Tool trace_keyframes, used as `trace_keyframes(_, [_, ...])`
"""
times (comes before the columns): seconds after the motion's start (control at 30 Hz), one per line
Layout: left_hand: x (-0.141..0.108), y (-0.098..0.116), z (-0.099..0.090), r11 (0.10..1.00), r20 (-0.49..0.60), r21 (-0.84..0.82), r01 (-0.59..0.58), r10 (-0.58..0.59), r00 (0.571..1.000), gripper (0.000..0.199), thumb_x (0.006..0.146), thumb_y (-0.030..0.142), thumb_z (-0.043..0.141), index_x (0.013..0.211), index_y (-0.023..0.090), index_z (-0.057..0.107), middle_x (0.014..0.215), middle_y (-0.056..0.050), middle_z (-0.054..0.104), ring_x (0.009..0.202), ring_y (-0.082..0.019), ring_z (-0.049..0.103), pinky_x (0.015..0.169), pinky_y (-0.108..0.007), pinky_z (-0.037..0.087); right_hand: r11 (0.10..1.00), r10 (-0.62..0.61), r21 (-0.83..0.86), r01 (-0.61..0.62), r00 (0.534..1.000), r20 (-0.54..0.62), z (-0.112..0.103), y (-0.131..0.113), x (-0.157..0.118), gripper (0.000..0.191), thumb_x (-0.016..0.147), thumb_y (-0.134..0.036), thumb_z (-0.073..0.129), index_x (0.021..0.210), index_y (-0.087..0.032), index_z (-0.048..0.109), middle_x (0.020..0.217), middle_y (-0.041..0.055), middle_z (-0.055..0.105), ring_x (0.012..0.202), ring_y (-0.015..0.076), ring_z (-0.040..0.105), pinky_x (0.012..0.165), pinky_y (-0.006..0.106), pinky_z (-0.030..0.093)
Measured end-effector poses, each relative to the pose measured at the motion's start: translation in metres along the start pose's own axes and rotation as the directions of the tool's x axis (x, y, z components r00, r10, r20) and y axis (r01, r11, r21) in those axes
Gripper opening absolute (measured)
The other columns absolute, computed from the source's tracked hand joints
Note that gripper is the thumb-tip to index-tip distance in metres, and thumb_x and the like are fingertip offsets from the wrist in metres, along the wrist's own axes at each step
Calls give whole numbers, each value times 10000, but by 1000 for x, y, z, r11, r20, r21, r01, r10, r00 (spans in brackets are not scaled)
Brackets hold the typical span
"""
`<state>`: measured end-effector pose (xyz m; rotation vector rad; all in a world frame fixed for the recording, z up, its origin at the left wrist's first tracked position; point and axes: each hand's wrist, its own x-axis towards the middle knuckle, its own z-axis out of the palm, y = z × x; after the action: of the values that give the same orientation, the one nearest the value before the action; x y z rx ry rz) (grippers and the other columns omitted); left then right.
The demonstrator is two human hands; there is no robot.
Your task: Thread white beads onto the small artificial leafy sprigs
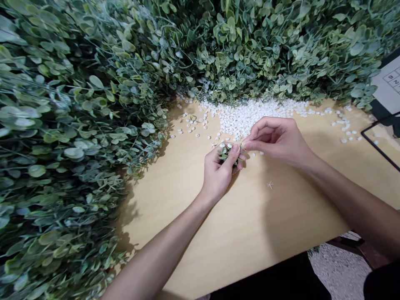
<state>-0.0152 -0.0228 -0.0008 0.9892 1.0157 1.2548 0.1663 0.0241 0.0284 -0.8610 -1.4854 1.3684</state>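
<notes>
Over the middle of the table, my left hand (218, 175) is closed around a small sprig of green leaves (223, 154), thumb pressed on top. Small white round pieces (229, 146) show at the sprig's upper end. Fingertips pinched, my right hand (281, 139) meets the sprig's right end beside my left thumb. What lies between those fingertips is too small to make out. Just beyond both hands spreads a pile of small white round pieces (237, 121).
Dense leafy greenery (78, 125) banks up along the table's left and back. On the wooden tabletop (193, 233) lies a white star-shaped piece (270, 185); another star-shaped piece (213, 145) is near my left hand. A black cable (379, 148) and a pale device (389, 81) stand at right.
</notes>
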Motion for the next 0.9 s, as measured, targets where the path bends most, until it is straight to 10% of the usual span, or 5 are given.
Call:
trace_keyframes(0.43, [2,2,3,999,44,-49,-11,13,999,382,920,488,775,770,140,729,620,-20,640,520,-97,539,506,-238,414,999,-33,-8,33,999,3,5,2,-3,357,740,-472,957,845,-231,715,824,15,778,749,207,765,712,348,646])
trace_keyframes(0.9, [11,-4,4,955,60,-289,-67,87,994,472,911,621,728,984,155,727,950,-91,762,904,-216,748,834,-334,594,993,-119,-25,119,993,8,-9,-21,1,294,869,-338,876,875,-239,599,930,17,719,863,156,714,793,301,622])
